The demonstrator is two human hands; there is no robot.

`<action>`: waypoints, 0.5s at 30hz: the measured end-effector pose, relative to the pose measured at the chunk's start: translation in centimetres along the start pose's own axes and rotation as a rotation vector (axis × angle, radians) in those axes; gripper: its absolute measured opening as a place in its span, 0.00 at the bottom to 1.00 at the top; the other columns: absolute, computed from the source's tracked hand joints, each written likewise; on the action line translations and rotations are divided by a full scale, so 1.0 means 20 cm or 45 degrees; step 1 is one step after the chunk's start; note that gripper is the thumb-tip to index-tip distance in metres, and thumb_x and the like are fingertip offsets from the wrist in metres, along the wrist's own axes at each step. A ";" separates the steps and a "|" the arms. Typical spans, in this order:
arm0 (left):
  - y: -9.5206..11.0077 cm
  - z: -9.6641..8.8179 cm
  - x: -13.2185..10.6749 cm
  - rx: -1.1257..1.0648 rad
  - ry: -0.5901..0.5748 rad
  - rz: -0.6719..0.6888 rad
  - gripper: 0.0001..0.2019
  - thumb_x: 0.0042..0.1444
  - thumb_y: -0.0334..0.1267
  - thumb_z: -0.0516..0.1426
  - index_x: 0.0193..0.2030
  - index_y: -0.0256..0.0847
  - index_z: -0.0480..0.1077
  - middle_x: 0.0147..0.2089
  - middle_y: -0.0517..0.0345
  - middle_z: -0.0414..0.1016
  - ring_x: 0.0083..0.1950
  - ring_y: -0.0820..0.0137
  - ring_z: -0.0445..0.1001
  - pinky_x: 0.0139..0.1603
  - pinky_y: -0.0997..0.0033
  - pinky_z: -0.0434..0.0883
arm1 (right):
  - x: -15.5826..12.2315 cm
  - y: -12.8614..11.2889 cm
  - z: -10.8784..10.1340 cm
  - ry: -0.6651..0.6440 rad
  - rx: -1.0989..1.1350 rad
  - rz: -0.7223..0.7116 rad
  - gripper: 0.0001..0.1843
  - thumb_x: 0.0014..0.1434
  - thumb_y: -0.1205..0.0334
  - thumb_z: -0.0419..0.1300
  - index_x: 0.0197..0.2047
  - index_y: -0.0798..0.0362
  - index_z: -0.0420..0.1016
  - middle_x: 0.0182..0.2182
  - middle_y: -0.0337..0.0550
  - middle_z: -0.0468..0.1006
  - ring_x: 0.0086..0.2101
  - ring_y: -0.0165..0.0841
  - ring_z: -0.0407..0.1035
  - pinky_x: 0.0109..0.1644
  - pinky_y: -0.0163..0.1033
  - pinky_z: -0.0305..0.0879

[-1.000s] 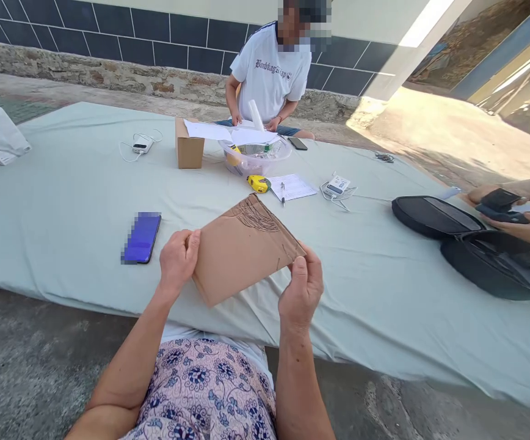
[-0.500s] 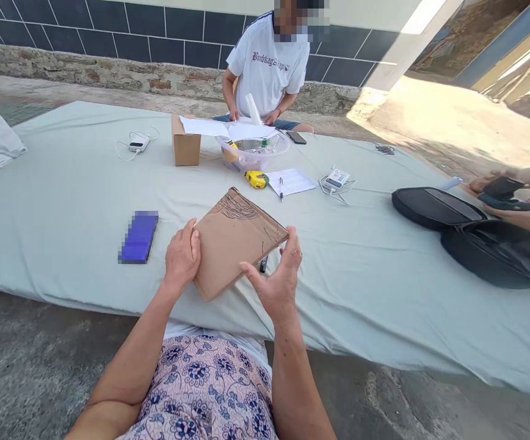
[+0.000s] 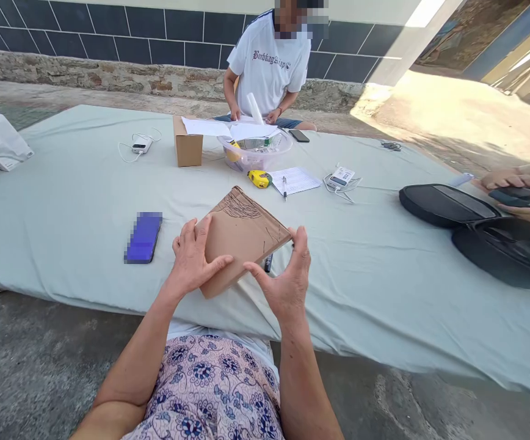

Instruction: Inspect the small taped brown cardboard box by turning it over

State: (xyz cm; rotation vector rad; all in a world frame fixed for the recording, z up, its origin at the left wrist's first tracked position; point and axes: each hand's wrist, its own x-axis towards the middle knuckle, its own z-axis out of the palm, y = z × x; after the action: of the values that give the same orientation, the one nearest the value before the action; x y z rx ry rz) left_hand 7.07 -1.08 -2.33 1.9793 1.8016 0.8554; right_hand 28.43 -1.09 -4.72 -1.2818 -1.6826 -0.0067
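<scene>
A flat brown cardboard box [image 3: 242, 235] with dark scribbled lines at its far corner is held tilted over the near part of the table. My left hand [image 3: 194, 256] grips its left side, the thumb lying across the top face and the fingers along the edge. On the other side, my right hand [image 3: 287, 275] holds the box between thumb and fingertips at the right edge and corner. A black marker-like stick [image 3: 268, 263] shows partly behind the box, near my right thumb. To the left lies a phone [image 3: 143, 238] with a blue screen.
Beyond the box are a yellow tape measure [image 3: 259, 178], a paper with a pen [image 3: 285, 187], a clear plastic basin [image 3: 246, 160], a small carton [image 3: 188, 150] and white power banks [image 3: 341, 177]. A person sits opposite. At right, another person's hands hold a dark object near an open black case [image 3: 448, 201].
My left thumb has moved from the box's left edge onto its top face. My right hand keeps its hold. At right, the other person's hands have come together around the dark object.
</scene>
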 end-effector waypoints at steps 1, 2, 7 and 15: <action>0.02 -0.01 -0.01 0.031 -0.060 0.019 0.53 0.55 0.67 0.60 0.79 0.44 0.46 0.80 0.32 0.44 0.81 0.43 0.40 0.73 0.32 0.45 | 0.00 0.01 0.00 0.026 0.011 0.041 0.57 0.58 0.32 0.65 0.78 0.45 0.42 0.67 0.61 0.66 0.66 0.56 0.62 0.66 0.66 0.63; 0.03 -0.02 -0.01 0.062 -0.116 0.037 0.56 0.51 0.69 0.62 0.79 0.45 0.46 0.80 0.31 0.41 0.81 0.42 0.37 0.73 0.31 0.43 | 0.00 0.03 -0.01 0.049 0.022 0.080 0.52 0.60 0.33 0.64 0.77 0.45 0.48 0.65 0.60 0.69 0.64 0.55 0.64 0.64 0.65 0.65; 0.07 -0.05 -0.03 0.167 -0.230 0.108 0.63 0.42 0.74 0.64 0.79 0.43 0.49 0.79 0.24 0.39 0.81 0.37 0.34 0.73 0.30 0.39 | 0.00 0.04 -0.02 0.108 0.092 0.141 0.34 0.67 0.42 0.62 0.70 0.46 0.64 0.61 0.56 0.75 0.60 0.50 0.69 0.62 0.61 0.68; 0.12 -0.04 -0.06 0.212 -0.161 0.091 0.64 0.42 0.71 0.66 0.80 0.44 0.46 0.79 0.23 0.34 0.81 0.37 0.33 0.73 0.31 0.42 | 0.00 -0.03 -0.01 0.120 0.101 0.040 0.33 0.69 0.48 0.61 0.73 0.42 0.60 0.63 0.55 0.72 0.62 0.49 0.67 0.61 0.60 0.70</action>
State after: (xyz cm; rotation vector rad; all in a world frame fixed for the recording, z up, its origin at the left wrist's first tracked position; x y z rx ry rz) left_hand 8.39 -2.68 -0.54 2.1601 1.7908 0.6021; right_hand 28.16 -1.54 -4.26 -1.2296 -1.5670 0.0180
